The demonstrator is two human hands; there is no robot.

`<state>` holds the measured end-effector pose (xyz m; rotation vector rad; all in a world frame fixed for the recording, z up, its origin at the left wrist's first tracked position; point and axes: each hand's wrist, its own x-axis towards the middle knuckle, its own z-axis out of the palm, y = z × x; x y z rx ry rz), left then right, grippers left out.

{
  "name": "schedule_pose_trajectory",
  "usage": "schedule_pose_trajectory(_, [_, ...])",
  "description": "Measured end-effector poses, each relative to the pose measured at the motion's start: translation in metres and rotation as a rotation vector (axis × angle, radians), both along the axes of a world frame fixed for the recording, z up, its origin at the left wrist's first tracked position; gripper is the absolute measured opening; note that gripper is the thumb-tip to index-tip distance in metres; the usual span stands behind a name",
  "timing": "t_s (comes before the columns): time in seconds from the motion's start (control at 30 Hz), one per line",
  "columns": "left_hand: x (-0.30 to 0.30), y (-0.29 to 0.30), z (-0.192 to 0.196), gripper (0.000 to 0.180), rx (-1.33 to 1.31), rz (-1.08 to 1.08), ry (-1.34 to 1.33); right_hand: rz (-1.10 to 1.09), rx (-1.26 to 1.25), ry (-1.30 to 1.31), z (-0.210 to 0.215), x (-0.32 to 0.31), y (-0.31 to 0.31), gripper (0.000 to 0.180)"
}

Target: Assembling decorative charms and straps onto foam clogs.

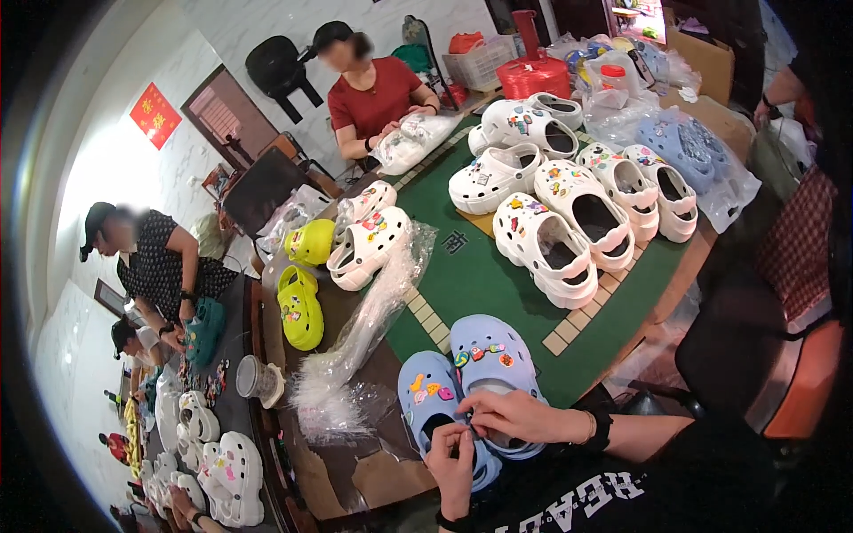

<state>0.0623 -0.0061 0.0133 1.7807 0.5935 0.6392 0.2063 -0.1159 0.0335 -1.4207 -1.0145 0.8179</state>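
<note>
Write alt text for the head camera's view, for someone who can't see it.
The camera wearer's fingers are close together over charm-studded blue clogs at the near edge of a table. White clogs stand beyond, yellow clogs to the left. Across the table, a person in red handles a plastic bag.

And here's the lane: straight ahead past the toes of the pale blue clogs (489, 342), a hand could sweep over the bare middle of the green mat (475, 284)! Over on the left, crinkled plastic wrap (360, 333) and lime clogs (300, 306) bar the way, while far right it's a wall of white clogs (562, 182), packed side by side.
</note>
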Motion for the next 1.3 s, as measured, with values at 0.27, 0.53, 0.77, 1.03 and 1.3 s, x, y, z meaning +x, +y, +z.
schedule_pose_trajectory(0.27, [0.001,0.002,-0.008,0.015,0.124,-0.052,-0.020,-0.093,-0.012,-0.139,0.000,-0.006,-0.002,0.014])
schedule_pose_trajectory(0.53, [0.001,0.000,0.002,0.013,0.208,-0.022,-0.079,-0.105,-0.002,-0.260,0.012,-0.009,-0.002,0.013])
schedule_pose_trajectory(0.77, [0.002,0.000,0.001,0.015,0.159,-0.041,-0.042,-0.174,0.036,-0.306,0.008,-0.012,-0.001,0.012])
schedule_pose_trajectory(1.03, [0.003,0.000,-0.004,0.014,0.179,-0.056,-0.078,-0.174,0.064,-0.424,0.006,-0.014,-0.002,0.009])
schedule_pose_trajectory(1.3, [0.001,-0.001,0.000,0.014,0.184,-0.036,-0.047,-0.222,0.068,-0.376,0.005,-0.017,0.000,0.010])
